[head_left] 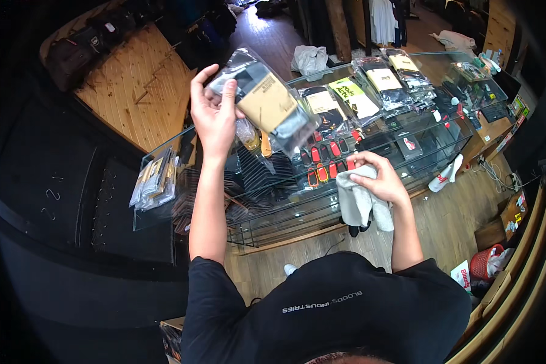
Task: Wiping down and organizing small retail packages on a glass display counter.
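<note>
My left hand grips a clear plastic packet by its edge, raised above the glass counter. Inside the packet are dark and grey folded fabric and a tan paper band that bears writing. Between the thumb and fingers of my right hand hangs a light grey cloth, held at the counter's near edge. Several similar banded packets lie on the glass top, among them a dark packet and a green-and-white packet. Below the cloth, small dark tips show; what they are is unclear.
A stack of packets sits at the counter's left end. Red and black small items show in rows at the counter. A white plastic bag is beyond it. Cables and a red basket are on the right.
</note>
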Demonstrator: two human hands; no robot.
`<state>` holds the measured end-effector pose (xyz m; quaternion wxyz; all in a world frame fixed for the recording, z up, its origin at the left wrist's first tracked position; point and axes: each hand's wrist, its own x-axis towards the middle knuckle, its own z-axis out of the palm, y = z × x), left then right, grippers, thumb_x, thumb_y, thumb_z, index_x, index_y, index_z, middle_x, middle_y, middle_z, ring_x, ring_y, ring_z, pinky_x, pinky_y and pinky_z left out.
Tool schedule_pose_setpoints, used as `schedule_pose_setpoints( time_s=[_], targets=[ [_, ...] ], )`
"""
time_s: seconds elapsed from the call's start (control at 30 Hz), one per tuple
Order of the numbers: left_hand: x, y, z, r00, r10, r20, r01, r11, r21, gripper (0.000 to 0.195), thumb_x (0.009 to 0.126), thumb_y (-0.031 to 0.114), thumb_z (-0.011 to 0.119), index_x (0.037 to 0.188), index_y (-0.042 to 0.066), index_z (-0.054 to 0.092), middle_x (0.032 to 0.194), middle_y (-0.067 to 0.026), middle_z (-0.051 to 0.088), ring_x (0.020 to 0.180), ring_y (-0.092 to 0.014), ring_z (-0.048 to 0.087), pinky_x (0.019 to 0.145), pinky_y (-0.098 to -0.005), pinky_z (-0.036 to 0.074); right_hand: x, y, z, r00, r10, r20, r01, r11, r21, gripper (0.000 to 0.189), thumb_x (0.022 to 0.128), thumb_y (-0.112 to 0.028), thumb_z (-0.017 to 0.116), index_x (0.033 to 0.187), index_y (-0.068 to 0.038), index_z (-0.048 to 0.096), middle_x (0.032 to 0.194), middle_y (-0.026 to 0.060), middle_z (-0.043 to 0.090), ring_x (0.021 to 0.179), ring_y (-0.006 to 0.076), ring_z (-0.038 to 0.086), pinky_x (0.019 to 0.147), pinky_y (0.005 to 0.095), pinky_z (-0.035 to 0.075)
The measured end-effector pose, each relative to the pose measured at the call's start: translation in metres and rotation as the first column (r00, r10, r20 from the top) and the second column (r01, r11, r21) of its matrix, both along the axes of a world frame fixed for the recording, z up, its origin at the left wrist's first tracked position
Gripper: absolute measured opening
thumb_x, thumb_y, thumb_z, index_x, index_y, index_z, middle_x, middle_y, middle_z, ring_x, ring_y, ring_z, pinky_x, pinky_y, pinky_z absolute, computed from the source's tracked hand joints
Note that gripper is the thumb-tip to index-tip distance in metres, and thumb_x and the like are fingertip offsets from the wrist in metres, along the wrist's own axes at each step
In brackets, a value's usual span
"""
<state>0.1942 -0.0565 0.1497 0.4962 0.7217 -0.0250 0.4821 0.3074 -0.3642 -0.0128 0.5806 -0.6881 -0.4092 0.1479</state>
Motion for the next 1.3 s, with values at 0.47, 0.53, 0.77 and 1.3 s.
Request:
schedule_pose_setpoints(
  time_s=[0.47, 0.53, 0.77, 1.3],
  targets=[
    [-0.054, -0.004, -0.086, 0.923, -0.139, -0.358, 0.128, 0.99, -0.055, 0.071, 0.096, 0.007, 0.073, 0.151, -0.002, 0.03, 0.133, -0.0172, 0.062, 0.122, -0.021, 0.062, 0.104, -0.0351, 0.05, -0.053, 0.117, -0.006, 0.942, 0.293, -0.165, -0.272, 0.952, 0.142, 0.022, 0.096, -0.02, 0.077, 0.096, 0.001, 0.069, 0.091, 0.0, 0.068, 0.09, 0.0085, 0.06, 0.084, 0.0287, 0.049],
    [-0.082, 0.008, -0.101, 0.928, -0.064, -0.368, 0.033, 0.995, -0.092, 0.068, 0.096, 0.005, 0.072, 0.15, -0.003, 0.032, 0.134, -0.0175, 0.062, 0.124, -0.021, 0.062, 0.106, -0.0354, 0.048, -0.062, 0.134, -0.006, 0.932, 0.317, -0.176, -0.299, 0.946, 0.124, 0.024, 0.093, -0.021, 0.079, 0.103, -0.001, 0.07, 0.092, -0.0001, 0.066, 0.091, 0.0088, 0.058, 0.087, 0.0289, 0.048],
    [-0.16, 0.127, -0.15, 0.86, 0.265, -0.436, -0.336, 0.937, -0.093, 0.068, 0.09, 0.018, 0.083, 0.142, -0.006, 0.045, 0.125, -0.0188, 0.069, 0.115, -0.022, 0.069, 0.099, -0.0351, 0.053, -0.074, 0.168, 0.02, 0.892, 0.42, -0.166, -0.397, 0.905, 0.155, 0.047, 0.078, -0.019, 0.092, 0.114, -0.007, 0.064, 0.106, -0.0016, 0.058, 0.102, 0.0091, 0.054, 0.091, 0.0255, 0.044],
    [-0.199, 0.12, -0.202, 0.778, 0.579, -0.246, -0.425, 0.772, 0.472, 0.031, 0.082, 0.025, 0.082, 0.098, 0.001, 0.07, 0.114, -0.0161, 0.066, 0.118, -0.038, 0.062, 0.101, -0.0477, 0.051, -0.151, 0.338, 0.003, 0.704, 0.336, 0.625, -0.255, 0.942, -0.22, 0.04, 0.069, 0.001, 0.075, 0.109, -0.007, 0.068, 0.11, 0.0177, 0.064, 0.105, 0.0409, 0.065, 0.092, 0.0482, 0.054]
  ],
)
